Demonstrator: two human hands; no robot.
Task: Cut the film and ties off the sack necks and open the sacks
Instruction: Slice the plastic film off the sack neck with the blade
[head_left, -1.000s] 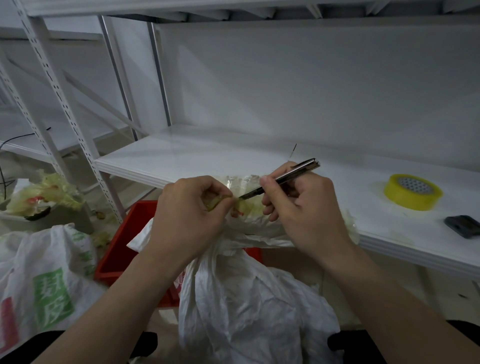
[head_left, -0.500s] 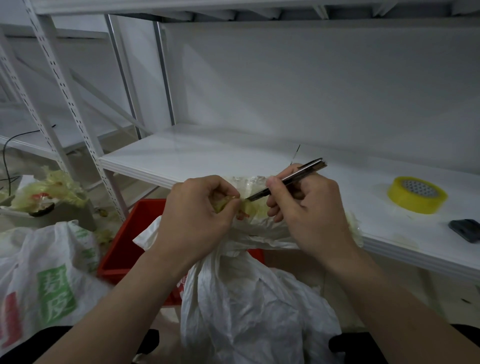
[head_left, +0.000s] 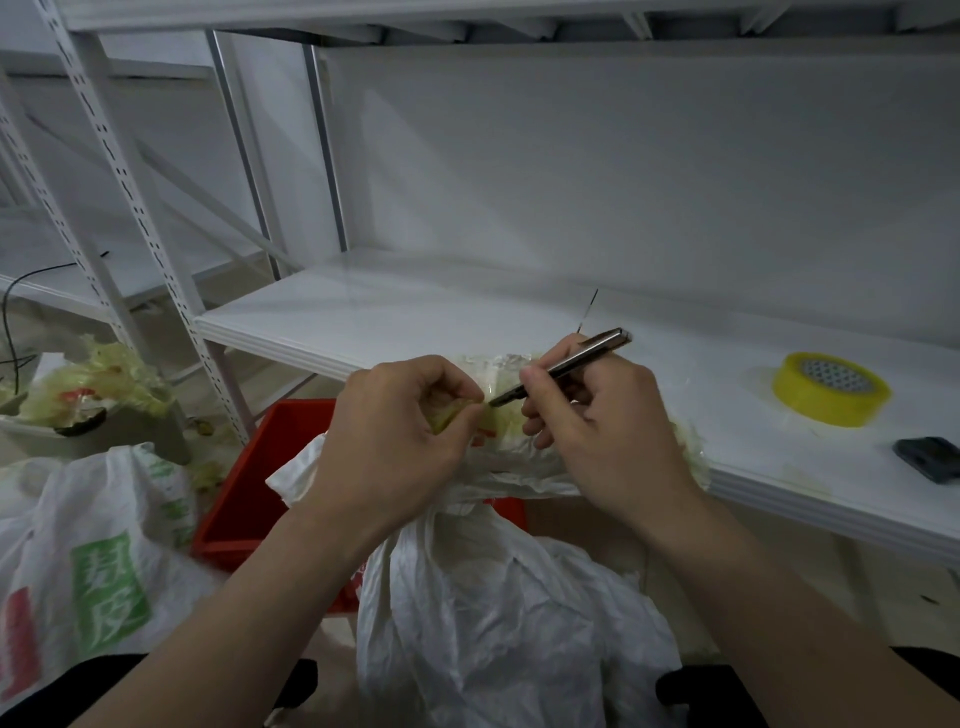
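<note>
Yellowish film (head_left: 506, 421) wraps the neck of the white sack (head_left: 493, 623), which stands low in front of the person with its neck raised just before the shelf (head_left: 415, 322) edge. The left hand (head_left: 395, 441) pinches a tab of that film between thumb and fingertips. The right hand (head_left: 597, 431) grips a slim metal knife (head_left: 566, 366) like a pen, its tip at the film right beside the left thumb. To do this cut well, I would pull the tab taut and away from the neck, keep the blade shallow, and stroke away from the pinching fingers, so only film parts and not the sack. This sack is not yet open, so its contents are hidden. Behind it sits a red crate (head_left: 270, 467), its inside mostly blocked. At the far left, a grey tub (head_left: 130, 431) is heaped with crumpled film scraps (head_left: 88, 384).
</note>
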